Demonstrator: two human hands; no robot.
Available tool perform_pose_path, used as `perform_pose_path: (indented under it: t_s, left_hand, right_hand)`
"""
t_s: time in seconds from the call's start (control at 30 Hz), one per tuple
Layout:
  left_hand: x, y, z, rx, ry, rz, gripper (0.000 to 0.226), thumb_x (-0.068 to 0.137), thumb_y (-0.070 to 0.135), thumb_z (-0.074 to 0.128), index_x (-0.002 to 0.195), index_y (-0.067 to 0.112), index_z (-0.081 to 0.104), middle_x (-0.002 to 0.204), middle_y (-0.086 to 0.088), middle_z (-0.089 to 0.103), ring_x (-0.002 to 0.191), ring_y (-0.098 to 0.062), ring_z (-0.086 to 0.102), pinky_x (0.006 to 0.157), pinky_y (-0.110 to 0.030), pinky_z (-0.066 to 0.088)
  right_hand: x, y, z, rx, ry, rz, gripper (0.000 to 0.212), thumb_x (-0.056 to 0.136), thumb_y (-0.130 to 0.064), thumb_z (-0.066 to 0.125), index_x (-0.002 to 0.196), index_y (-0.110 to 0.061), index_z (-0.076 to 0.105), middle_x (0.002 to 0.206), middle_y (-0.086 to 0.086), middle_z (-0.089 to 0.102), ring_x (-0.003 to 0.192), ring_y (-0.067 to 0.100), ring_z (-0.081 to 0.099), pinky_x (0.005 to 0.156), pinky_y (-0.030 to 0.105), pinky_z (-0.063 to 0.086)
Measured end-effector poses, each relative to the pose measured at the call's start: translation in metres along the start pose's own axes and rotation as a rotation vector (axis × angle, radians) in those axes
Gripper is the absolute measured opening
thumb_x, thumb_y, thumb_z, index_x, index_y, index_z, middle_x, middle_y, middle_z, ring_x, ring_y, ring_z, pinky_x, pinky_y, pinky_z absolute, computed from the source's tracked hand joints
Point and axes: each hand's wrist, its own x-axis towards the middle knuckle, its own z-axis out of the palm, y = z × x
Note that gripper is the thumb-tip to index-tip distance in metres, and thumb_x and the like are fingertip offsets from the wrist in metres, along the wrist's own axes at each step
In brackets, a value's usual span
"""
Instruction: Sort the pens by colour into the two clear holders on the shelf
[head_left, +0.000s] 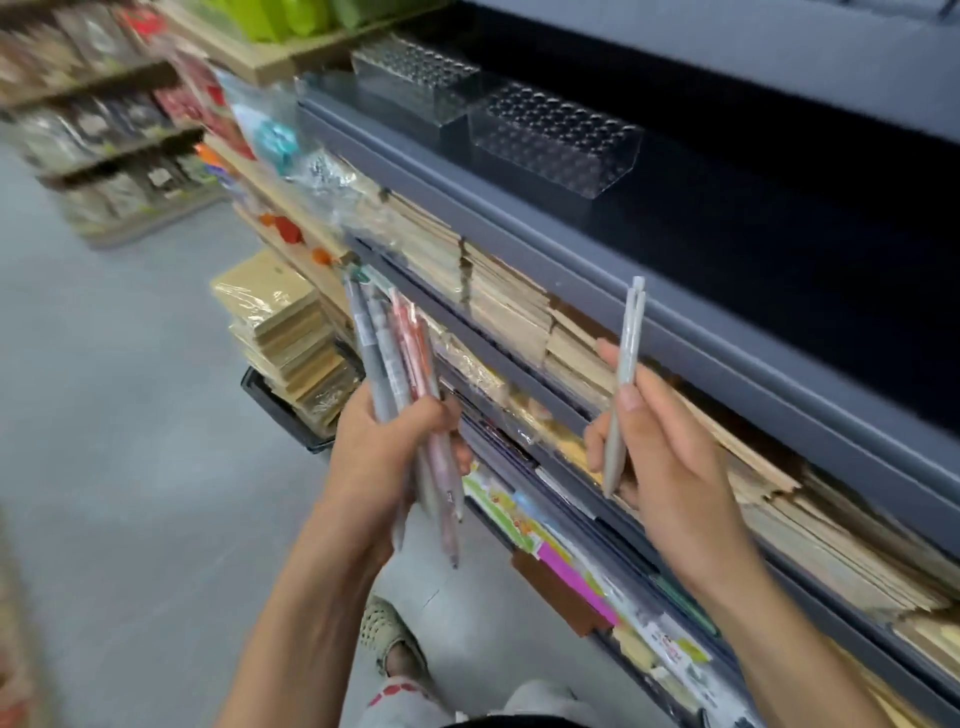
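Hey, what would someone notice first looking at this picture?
The left hand grips a bundle of grey and pink pens at lower centre, while the right hand holds up one pale pen. Above, on the dark shelf, a near clear holder and a far clear holder stand side by side, no pens in them.

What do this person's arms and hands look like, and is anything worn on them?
The left hand and right hand are bare: no gloves, and no ring, watch or bracelet is visible. No sleeve reaches into view on either arm, and no markings show.
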Motion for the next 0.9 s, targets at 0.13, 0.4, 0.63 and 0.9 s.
perform_pose_path:
  t_s: [0.13,0.4,0.63,0.9]
  left_hand:
    - [0.034,0.018,-0.053,0.009,0.027,0.004,0.04,0.068,0.009,0.067,0.105,0.005,0.052,0.063,-0.003,0.062,0.05,-0.023,0.061,0.049,-0.029,0.052]
    - [0.123,0.057,-0.136,0.042,-0.108,0.005,0.029,0.07,0.01,0.067,0.097,0.012,0.055,0.064,-0.004,0.062,0.052,-0.023,0.061,0.053,-0.031,0.053]
    - [0.199,0.082,-0.161,0.044,-0.239,-0.032,0.034,0.071,0.008,0.067,0.103,0.01,0.057,0.066,-0.007,0.063,0.051,-0.022,0.061,0.053,-0.03,0.054]
    - [0.296,0.104,-0.164,0.038,-0.288,-0.039,0.032,0.078,0.005,0.067,0.108,0.014,0.057,0.07,-0.004,0.068,0.058,-0.023,0.065,0.059,-0.032,0.057]
  right_hand:
    - [0.041,-0.014,0.055,-0.013,-0.033,-0.012,0.024,0.102,-0.052,0.029,0.106,-0.054,0.052,0.075,0.001,0.056,0.065,0.02,0.054,0.066,0.036,0.051]
    - [0.123,-0.033,0.15,0.048,0.16,0.029,0.02,0.097,-0.054,0.035,0.104,-0.045,0.052,0.067,-0.007,0.056,0.057,0.024,0.044,0.053,0.024,0.046]
    - [0.185,-0.05,0.18,0.119,0.284,0.031,0.016,0.099,-0.041,0.047,0.103,-0.031,0.058,0.084,0.001,0.068,0.055,0.016,0.06,0.047,0.023,0.049]
    - [0.283,-0.062,0.176,0.165,0.416,-0.108,0.012,0.099,-0.027,0.054,0.105,-0.019,0.061,0.087,0.008,0.073,0.071,0.025,0.072,0.053,0.026,0.056]
